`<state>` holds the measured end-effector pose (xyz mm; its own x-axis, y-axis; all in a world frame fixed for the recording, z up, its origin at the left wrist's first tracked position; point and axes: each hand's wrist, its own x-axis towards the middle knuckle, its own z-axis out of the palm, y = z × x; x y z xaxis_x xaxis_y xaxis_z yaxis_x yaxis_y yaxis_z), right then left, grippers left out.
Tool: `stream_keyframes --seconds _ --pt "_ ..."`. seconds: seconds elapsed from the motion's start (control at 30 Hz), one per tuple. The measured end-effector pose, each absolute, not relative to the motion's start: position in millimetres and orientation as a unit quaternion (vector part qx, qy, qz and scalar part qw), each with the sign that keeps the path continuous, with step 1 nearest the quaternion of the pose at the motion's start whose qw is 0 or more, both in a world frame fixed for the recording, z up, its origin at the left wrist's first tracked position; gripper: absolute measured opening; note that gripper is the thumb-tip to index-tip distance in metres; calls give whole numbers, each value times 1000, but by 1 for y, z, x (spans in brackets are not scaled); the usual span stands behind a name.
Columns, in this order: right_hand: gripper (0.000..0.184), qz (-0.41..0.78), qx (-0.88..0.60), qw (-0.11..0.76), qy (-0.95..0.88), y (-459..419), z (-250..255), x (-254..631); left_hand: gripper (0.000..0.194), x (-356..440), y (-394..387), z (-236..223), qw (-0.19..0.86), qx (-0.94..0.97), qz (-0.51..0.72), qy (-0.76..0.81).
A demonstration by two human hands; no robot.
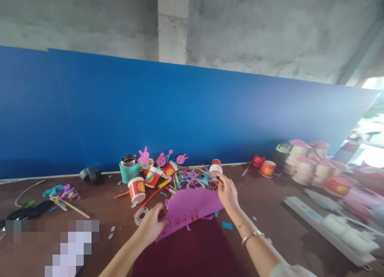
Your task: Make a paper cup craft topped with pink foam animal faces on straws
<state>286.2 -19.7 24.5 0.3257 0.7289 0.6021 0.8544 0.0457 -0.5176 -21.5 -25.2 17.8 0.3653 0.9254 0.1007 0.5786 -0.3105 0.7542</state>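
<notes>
Item, purple sheet (195,205): lying in front of me on the brown table (264,213), its near part overlapping a dark red sheet (186,253). Item, left hand (151,225): I am grasping the purple sheet's left end, fingers curling over it, probably keeping it from sliding. Item, right hand (228,192): I am gripping a small dark object (220,179) at the fingertips, too blurred for me to be naming; the hand is hovering over or resting at the sheet's right end, and I cannot tell whether it is pressing down. Item, tape roll (141,216): lying just beside my left hand, presumably for easy reach. Item, paper cups (137,191): sitting beyond the sheet, some seemingly serving as holders for pink animal-face cutouts (161,160). Markings: the cups are showing yellow emblems on red, their lettering too small for reading; the purple sheet is bearing red-drawn circles, hearts and pointed shapes; no brand is reading clearly.
</notes>
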Motion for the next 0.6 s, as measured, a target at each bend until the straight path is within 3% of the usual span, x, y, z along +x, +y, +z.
stream_keyframes --seconds 0.13,0.27,0.43,0.5,0.6 --pt "41 68 -643 648 -402 -11 32 296 10 -27 -15 14 386 672 433 461" --pt "42 271 -533 750 -282 -12 34 288 26 -33 -13 10 491 511 546 447" --pt "39 493 -422 712 -269 -24 29 249 43 -32 -17 15 575 373 602 410" --pt "44 578 -376 672 -270 -29 31 231 42 -32 -19 16 580 372 602 405" --pt "37 624 -352 651 -250 -31 35 211 37 -31 -20 14 584 405 578 401"
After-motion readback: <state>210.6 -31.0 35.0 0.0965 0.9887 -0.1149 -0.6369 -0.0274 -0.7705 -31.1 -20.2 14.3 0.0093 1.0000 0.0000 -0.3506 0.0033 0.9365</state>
